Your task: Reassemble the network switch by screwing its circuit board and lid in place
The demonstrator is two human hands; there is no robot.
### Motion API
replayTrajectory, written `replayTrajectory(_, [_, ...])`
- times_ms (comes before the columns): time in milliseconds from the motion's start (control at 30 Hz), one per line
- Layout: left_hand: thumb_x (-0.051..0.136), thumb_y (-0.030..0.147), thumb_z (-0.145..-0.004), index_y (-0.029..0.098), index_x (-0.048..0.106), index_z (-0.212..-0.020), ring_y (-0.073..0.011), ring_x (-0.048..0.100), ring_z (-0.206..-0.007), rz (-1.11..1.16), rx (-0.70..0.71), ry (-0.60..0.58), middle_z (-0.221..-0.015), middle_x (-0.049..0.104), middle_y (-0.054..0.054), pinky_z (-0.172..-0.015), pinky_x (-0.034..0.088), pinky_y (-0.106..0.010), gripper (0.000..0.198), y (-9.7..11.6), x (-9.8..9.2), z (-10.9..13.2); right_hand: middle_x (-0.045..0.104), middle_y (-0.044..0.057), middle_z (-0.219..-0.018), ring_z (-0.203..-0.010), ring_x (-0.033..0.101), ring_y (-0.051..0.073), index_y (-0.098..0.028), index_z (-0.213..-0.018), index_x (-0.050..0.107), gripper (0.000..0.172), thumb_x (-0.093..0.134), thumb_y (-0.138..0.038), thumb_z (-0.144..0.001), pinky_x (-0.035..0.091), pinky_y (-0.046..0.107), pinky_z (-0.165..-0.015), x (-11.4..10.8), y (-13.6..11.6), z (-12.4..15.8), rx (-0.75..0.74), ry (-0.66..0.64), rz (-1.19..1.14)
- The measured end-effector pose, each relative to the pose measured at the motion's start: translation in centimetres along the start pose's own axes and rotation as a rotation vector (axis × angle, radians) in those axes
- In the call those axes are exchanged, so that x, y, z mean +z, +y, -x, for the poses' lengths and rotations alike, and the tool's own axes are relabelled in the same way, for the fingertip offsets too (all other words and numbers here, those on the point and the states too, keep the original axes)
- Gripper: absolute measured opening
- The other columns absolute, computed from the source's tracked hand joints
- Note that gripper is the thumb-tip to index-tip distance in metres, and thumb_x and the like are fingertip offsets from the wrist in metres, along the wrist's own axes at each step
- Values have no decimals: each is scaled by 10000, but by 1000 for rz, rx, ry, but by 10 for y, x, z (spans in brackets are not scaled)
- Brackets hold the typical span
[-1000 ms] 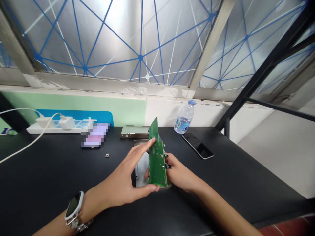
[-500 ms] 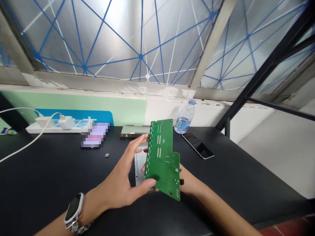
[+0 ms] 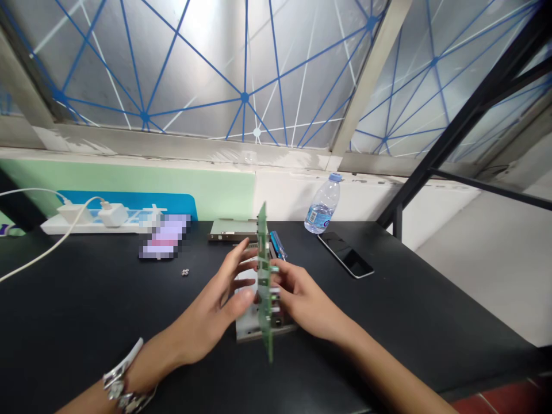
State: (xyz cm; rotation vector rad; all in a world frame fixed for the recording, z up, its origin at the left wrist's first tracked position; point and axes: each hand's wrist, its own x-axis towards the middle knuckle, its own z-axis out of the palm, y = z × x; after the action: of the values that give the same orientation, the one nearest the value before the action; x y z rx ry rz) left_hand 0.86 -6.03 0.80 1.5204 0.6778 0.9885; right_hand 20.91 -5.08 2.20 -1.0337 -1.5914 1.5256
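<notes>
A green circuit board [image 3: 263,230] stands on edge, turned almost side-on to me and slightly blurred. My right hand [image 3: 304,296] grips it from the right by the parts that stick out of that face. To the left of the board is my left hand [image 3: 215,313], thumb and fingers apart; its fingertips come close to the board, and whether they touch it I cannot tell. Below both hands lies a flat metal case part [image 3: 248,329], partly hidden by the board and fingers.
Behind lie a metal cover [image 3: 233,228] and a blue-handled screwdriver [image 3: 278,244]. Toward the right are a water bottle [image 3: 323,204] and a dark phone [image 3: 347,256]. On the left I see small screws [image 3: 185,272], a lit phone [image 3: 164,237] and a power strip [image 3: 52,225].
The circuit board has turned from showing its broad green face to nearly edge-on. My right hand, mostly hidden behind it before, now shows on its right side. The screwdriver has come into view.
</notes>
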Motion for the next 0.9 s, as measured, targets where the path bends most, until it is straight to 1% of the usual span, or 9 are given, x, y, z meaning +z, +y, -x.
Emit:
replayTrajectory(67, [382, 577, -989, 293, 232, -1567, -361, 297, -1463, 146, -66, 30, -1571, 392, -88, -1180, 289, -558, 661, -2, -2, -1, 556, -76, -598, -438, 573, 109, -202, -1023, 515, 303, 647, -438, -887, 477, 215, -421, 1, 3, -2, 14, 19, 13])
replayTrajectory(133, [275, 610, -999, 296, 281, -1553, -351, 366, -1432, 297, -133, 52, -1501, 498, -72, -1157, 328, -553, 636, -3, -3, -3, 534, -97, -582, -404, 564, 104, -211, -1010, 464, 308, 646, -428, -889, 468, 206, -397, 0, 6, -2, 11, 61, 28])
replayTrajectory(200, [259, 621, -997, 293, 333, -1533, -349, 440, -1385, 398, -186, 67, -1438, 570, -63, -1124, 375, -548, 633, -1, -3, -6, 521, -106, -601, -393, 561, 98, -220, -1004, 442, 318, 656, -422, -882, 468, 205, -388, -2, 8, -1, 2, 108, 36])
replayTrajectory(367, [405, 597, -971, 252, 468, -1460, -348, 559, -1275, 420, -255, 172, -1347, 649, -74, -1035, 467, -509, 601, 8, -4, -16, 462, -112, -639, -377, 510, 60, -230, -971, 441, 276, 633, -418, -909, 440, 187, -381, -8, 6, 0, -49, 156, 60])
replayTrajectory(467, [508, 540, -954, 254, 497, -1438, -336, 599, -1227, 363, -279, 246, -1322, 667, -82, -972, 513, -462, 562, 9, -7, -19, 432, -105, -652, -421, 477, 52, -228, -972, 455, 290, 659, -419, -894, 430, 173, -386, -7, 4, 0, -94, 182, 51])
replayTrajectory(567, [593, 493, -928, 256, 517, -1419, -317, 641, -1166, 318, -330, 318, -1288, 686, -90, -898, 547, -412, 551, 9, -9, -20, 410, -104, -647, -451, 449, 53, -227, -1011, 481, 315, 689, -418, -873, 433, 167, -396, -5, 4, 2, -134, 215, 47])
replayTrajectory(700, [602, 515, -913, 230, 570, -1370, -299, 695, -1044, 374, -415, 377, -1182, 733, -108, -809, 567, -381, 540, 10, -8, -21, 431, -88, -669, -470, 454, 63, -216, -1116, 512, 330, 659, -412, -895, 474, 205, -433, -4, 7, 3, -147, 200, 68])
replayTrajectory(800, [570, 573, -909, 224, 592, -1338, -292, 710, -959, 383, -432, 432, -1103, 752, -115, -740, 562, -366, 554, 7, -8, -22, 522, -29, -819, -562, 531, 80, -225, -1333, 477, 523, 692, -337, -870, 489, 235, -514, -4, 9, 6, -232, 125, 154])
replayTrajectory(900, [580, 581, -900, 238, 608, -1301, -262, 706, -855, 353, -358, 446, -1010, 755, -91, -674, 539, -329, 528, -6, -8, -21, 573, 15, -935, -622, 570, 104, -293, -1542, 257, 873, 735, -246, -813, 476, 242, -532, -1, 6, 11, -303, -5, 252])
